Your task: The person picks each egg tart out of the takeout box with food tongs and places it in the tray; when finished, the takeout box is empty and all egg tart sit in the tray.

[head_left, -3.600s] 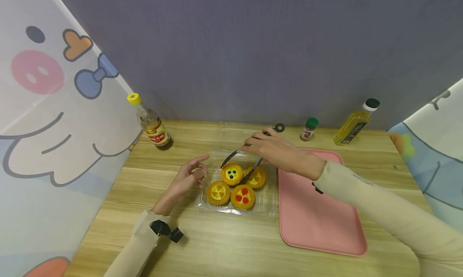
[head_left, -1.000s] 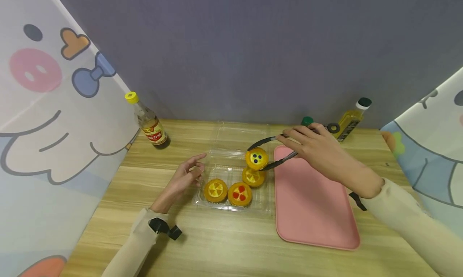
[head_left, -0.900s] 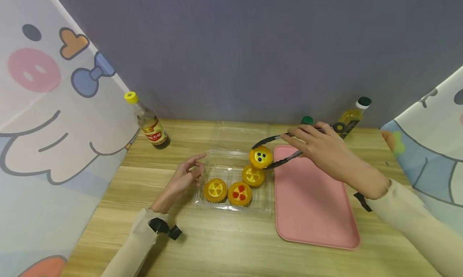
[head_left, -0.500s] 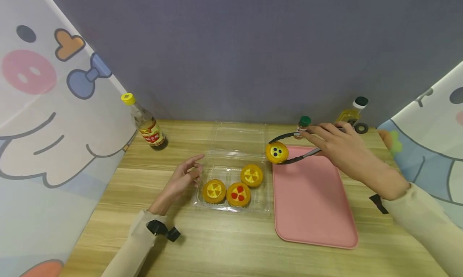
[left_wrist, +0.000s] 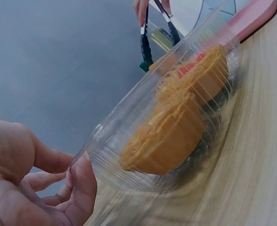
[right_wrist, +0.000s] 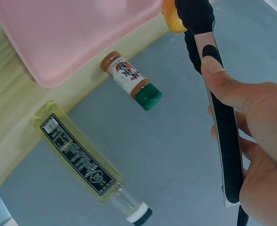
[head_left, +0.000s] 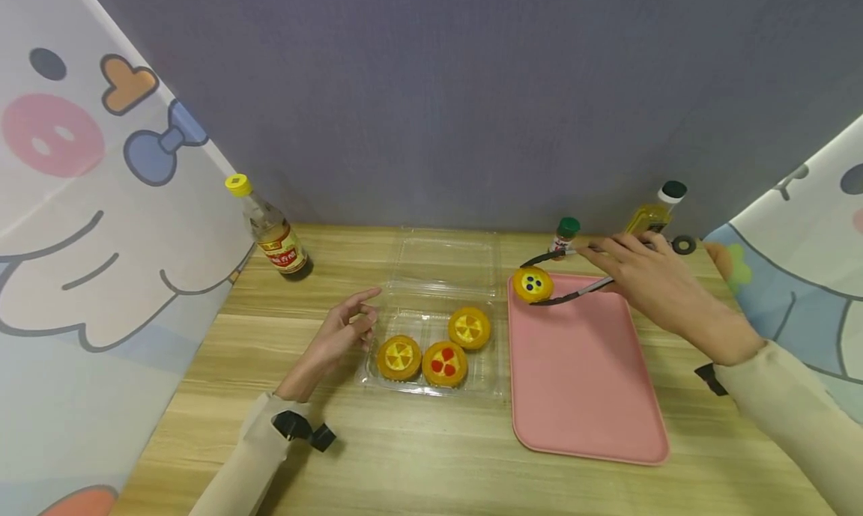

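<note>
A round golden tart (head_left: 532,285) with dark blue dots on its yellow top lies face up between the black tips of the tongs (head_left: 595,285), at the far left corner of the pink tray (head_left: 583,381); contact with the tray is unclear. Left of the tray, a clear container (head_left: 421,317), lid (head_left: 445,261) folded back, holds two yellow-wedge tarts (head_left: 399,358) and a red-dot tart (head_left: 444,364).

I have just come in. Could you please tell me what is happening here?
Someone's right grip holds tongs with a dark-dotted tart between their tips, at the far left corner of the pink tray; whether it rests there is hard to tell. The left grip is at the edge of the open clear container, which holds three other tarts.
</note>
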`<action>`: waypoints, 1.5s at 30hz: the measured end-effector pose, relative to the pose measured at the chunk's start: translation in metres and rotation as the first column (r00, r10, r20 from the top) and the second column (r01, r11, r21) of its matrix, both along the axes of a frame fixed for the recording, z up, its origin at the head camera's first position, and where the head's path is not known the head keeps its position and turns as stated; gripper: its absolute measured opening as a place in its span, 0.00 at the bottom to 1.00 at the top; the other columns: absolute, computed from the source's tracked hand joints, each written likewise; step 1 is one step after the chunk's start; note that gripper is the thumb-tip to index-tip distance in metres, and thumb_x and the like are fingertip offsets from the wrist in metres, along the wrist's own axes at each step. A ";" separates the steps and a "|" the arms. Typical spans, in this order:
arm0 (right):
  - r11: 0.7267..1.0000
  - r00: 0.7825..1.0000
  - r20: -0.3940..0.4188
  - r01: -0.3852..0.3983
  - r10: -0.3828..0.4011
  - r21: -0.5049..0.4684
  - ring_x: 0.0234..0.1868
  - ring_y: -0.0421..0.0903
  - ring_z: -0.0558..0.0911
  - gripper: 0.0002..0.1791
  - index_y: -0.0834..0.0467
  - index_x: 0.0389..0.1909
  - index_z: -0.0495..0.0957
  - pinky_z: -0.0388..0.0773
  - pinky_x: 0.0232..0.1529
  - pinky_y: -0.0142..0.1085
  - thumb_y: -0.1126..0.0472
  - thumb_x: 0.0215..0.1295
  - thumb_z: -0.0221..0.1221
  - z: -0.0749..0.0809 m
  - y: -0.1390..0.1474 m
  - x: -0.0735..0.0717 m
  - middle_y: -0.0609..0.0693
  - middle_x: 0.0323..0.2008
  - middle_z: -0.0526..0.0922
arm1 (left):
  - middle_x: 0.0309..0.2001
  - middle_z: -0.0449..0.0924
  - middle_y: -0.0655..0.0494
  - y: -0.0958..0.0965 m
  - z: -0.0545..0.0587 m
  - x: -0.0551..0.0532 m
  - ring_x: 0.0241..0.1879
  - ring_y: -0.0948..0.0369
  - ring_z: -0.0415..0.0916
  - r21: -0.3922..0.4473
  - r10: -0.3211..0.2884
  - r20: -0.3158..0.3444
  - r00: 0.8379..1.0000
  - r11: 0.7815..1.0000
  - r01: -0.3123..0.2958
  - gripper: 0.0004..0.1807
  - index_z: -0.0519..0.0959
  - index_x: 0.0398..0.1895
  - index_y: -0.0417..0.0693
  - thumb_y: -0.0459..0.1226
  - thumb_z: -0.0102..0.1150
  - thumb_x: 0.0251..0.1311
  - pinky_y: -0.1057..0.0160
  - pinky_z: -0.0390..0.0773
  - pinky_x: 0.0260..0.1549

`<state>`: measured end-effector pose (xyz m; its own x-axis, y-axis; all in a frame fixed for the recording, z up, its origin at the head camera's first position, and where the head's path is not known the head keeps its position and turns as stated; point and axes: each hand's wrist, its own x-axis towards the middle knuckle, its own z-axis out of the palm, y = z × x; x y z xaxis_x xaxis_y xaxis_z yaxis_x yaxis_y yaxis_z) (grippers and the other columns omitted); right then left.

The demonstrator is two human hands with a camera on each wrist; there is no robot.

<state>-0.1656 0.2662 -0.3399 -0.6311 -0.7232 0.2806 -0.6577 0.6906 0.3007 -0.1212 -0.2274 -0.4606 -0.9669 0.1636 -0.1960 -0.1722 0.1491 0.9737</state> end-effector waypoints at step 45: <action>0.997 0.991 0.127 0.044 -0.035 -0.067 0.59 0.58 0.76 0.48 0.55 0.70 0.75 0.68 0.53 0.59 0.67 0.43 0.81 -0.015 0.003 -0.010 0.55 0.60 0.80 | 0.48 0.70 0.46 -0.002 -0.001 -0.004 0.27 0.64 0.72 0.062 -0.024 0.019 1.000 0.998 0.023 0.29 0.62 0.80 0.46 0.31 0.50 0.78 0.69 0.78 0.24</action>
<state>-0.1758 0.2693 -0.3551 -0.6921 -0.6785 0.2461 -0.6590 0.7331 0.1681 -0.1247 -0.2299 -0.4611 -0.9587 0.1988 -0.2034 -0.1882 0.0927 0.9777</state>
